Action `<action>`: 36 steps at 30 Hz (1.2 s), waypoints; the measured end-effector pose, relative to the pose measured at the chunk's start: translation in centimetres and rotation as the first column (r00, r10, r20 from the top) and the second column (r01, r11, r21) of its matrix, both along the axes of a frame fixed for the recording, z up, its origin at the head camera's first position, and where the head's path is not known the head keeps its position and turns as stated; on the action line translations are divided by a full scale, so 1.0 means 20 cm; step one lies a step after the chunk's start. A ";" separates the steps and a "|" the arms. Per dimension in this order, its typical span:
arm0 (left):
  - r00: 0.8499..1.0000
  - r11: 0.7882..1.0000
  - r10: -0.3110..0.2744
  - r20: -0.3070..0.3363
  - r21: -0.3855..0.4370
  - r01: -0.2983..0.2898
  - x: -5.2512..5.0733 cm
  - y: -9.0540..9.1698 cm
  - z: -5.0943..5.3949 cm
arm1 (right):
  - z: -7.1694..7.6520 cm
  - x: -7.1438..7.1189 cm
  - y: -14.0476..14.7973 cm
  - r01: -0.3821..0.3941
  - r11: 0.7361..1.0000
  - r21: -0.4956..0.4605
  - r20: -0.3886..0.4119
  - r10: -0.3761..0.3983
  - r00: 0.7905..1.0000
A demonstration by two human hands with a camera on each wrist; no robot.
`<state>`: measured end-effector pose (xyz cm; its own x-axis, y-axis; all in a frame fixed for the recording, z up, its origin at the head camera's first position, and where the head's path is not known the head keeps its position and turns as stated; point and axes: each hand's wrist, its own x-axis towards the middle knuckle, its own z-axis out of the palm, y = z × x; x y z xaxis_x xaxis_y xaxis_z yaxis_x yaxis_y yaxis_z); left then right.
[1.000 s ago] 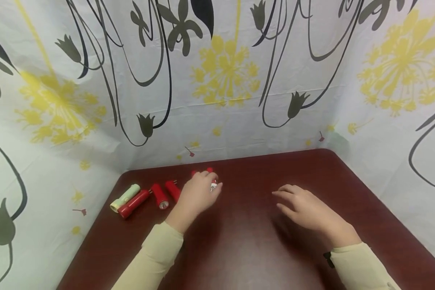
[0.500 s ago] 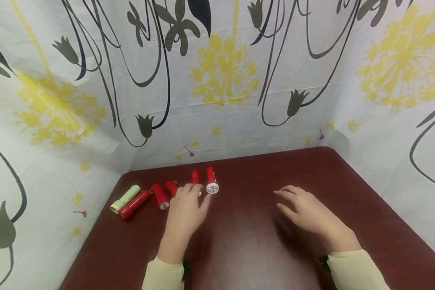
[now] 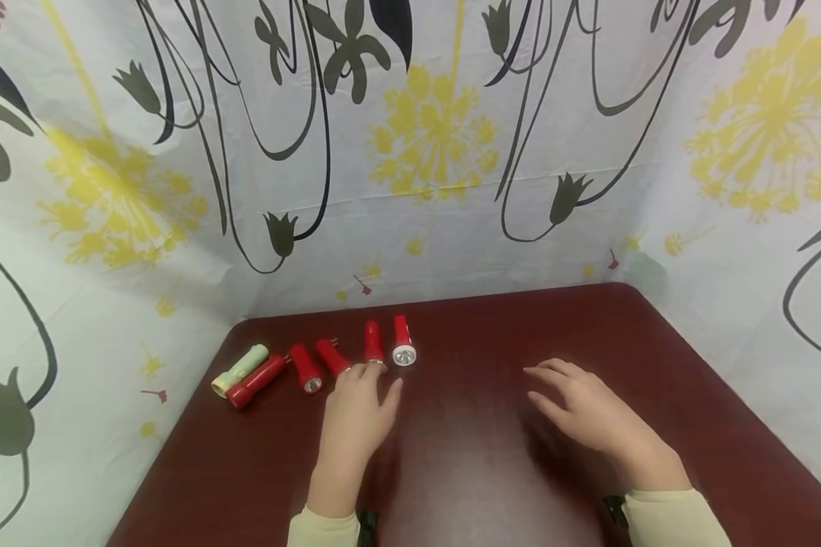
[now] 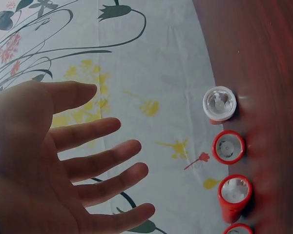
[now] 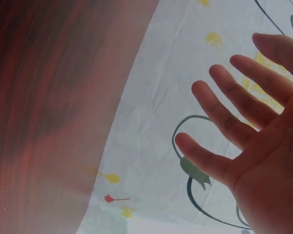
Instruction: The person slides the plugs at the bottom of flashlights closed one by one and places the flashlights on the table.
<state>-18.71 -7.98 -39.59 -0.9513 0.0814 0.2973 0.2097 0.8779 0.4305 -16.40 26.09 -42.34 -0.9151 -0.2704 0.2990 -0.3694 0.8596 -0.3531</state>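
Several flashlights lie in a row at the table's back left. At the row's right end is a red flashlight with a white head [image 3: 404,354], its white rim also showing in the left wrist view [image 4: 219,104]. Beside it lies a red flashlight [image 3: 372,340], its lens end partly behind my left fingertips. My left hand [image 3: 356,422] hovers just in front of the row, fingers spread and holding nothing, as the left wrist view shows [image 4: 83,161]. Over the table's right side hangs my right hand [image 3: 595,414], empty, fingers apart in the right wrist view [image 5: 249,112].
More red flashlights [image 3: 305,370] and a pale green one [image 3: 241,370] lie farther left, the green one against a red one [image 3: 256,381]. A patterned cloth [image 3: 438,251] stands behind and along the sides of the dark red table [image 3: 479,456].
My left hand has let go of the white-headed flashlight and drawn back toward the front and slightly left, uncovering it and the red one beside it. My right hand has hardly moved.
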 end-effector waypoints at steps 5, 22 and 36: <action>1.000 1.000 -0.013 0.019 0.013 0.012 0.00 0.01 -0.01 | 0.01 0.01 -0.02 -0.014 1.000 0.003 -0.022 0.014 1.000; 0.995 0.997 -0.073 0.066 0.034 0.071 -0.03 0.04 -0.04 | 0.03 0.07 -0.03 -0.015 1.000 -0.005 -0.061 0.015 0.998; 0.990 0.993 -0.117 0.080 0.032 0.114 -0.03 0.06 -0.07 | 0.06 0.12 0.00 0.002 1.000 -0.001 -0.073 -0.002 0.997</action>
<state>-19.37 -6.80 -40.96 -0.9572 0.1851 0.2223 0.2720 0.8376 0.4737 -14.01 26.08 -41.23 -0.8914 -0.2684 0.3652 -0.3926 0.8599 -0.3262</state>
